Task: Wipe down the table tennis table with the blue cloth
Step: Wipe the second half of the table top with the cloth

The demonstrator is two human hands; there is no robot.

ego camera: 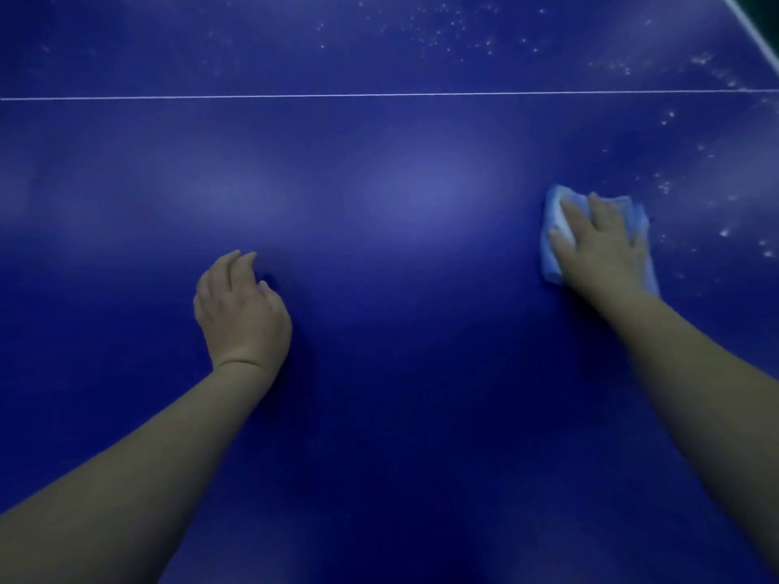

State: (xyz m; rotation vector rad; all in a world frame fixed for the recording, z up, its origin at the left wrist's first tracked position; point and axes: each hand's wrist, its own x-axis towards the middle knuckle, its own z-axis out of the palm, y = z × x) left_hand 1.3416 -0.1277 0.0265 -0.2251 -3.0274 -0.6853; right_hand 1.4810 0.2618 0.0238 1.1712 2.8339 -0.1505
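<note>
The dark blue table tennis table (400, 373) fills the view. My right hand (598, 246) lies flat on top of the light blue cloth (552, 229) at the right, fingers straight, pressing it onto the surface. The cloth sticks out to the left of and beyond the fingers. My left hand (240, 309) rests on the table left of centre, its fingers loosely curled with the tips touching the surface and nothing in them.
A thin white line (379, 95) crosses the table from left to right beyond both hands. White specks of dust (463, 31) dot the far part and the right side (725, 233). The table's white edge (754, 31) runs across the top right corner.
</note>
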